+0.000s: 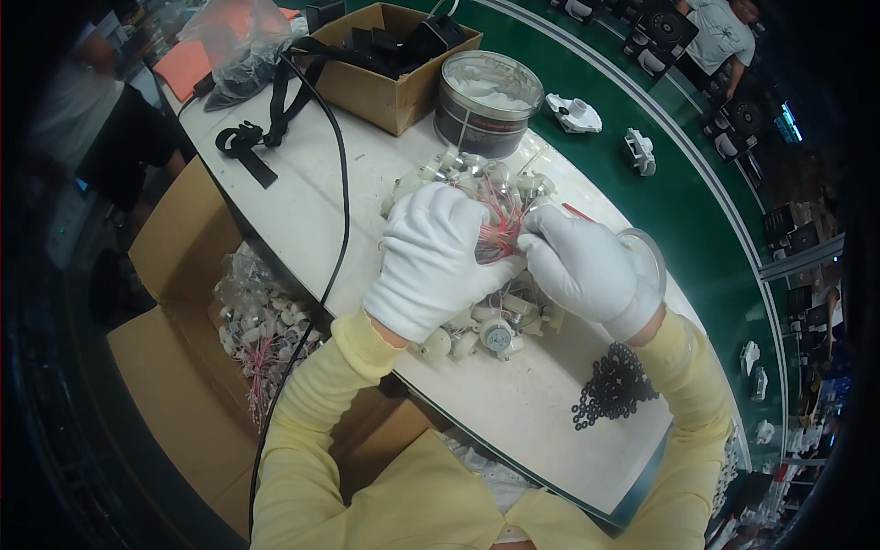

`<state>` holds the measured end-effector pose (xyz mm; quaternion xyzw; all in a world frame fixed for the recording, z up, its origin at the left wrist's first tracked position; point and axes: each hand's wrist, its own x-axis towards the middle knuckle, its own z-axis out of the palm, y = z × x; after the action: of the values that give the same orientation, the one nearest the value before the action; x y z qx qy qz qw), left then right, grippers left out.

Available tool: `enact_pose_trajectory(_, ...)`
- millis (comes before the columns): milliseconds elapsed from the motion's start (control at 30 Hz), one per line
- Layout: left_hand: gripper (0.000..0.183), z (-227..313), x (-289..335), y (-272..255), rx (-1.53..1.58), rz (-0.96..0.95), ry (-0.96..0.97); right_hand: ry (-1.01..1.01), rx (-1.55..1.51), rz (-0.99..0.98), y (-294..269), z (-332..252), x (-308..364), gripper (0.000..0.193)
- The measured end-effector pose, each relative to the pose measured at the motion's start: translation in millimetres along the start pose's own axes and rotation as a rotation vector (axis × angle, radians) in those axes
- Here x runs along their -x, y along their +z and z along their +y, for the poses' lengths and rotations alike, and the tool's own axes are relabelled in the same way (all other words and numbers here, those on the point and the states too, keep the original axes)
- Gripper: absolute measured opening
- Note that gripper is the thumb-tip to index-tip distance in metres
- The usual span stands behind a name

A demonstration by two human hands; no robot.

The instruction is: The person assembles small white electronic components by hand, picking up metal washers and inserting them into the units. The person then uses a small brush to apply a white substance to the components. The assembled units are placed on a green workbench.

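My left hand (431, 255), in a white glove, is closed round a bundle of red and pale wires (498, 240). The gloved right hand (588, 268) touches the right side of that bundle, thumb and fingers pinched together; what lies between its fingertips is too small to make out. Small motors with off-white plastic housings (497, 335) lie in a heap beneath and beyond both hands, and the wires run among them. Part of the heap is hidden by the gloves.
Black rings (612, 387) are piled at the right. Behind the heap stand a round tin of pale paste (488, 103) and a cardboard box of black parts (390, 69). A black cable (345, 183) crosses the table. More wired motors fill a carton (261, 339) at lower left. White parts (575, 114) sit on a green conveyor.
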<state>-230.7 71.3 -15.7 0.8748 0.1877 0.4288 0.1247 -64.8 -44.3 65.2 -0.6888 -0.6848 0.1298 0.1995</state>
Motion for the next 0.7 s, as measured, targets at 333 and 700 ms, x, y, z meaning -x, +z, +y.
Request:
enact_pose_trajectory(333,0.049,-1,-3,1,0.042,-0.018,-0.019,-0.137,-0.267,0.242,40,12,-10,0.021)
enact_pose_trajectory(700,0.051,-9,-1,10,-0.052,0.001,0.036,0.051,-0.272,0.621,32,36,39,0.021)
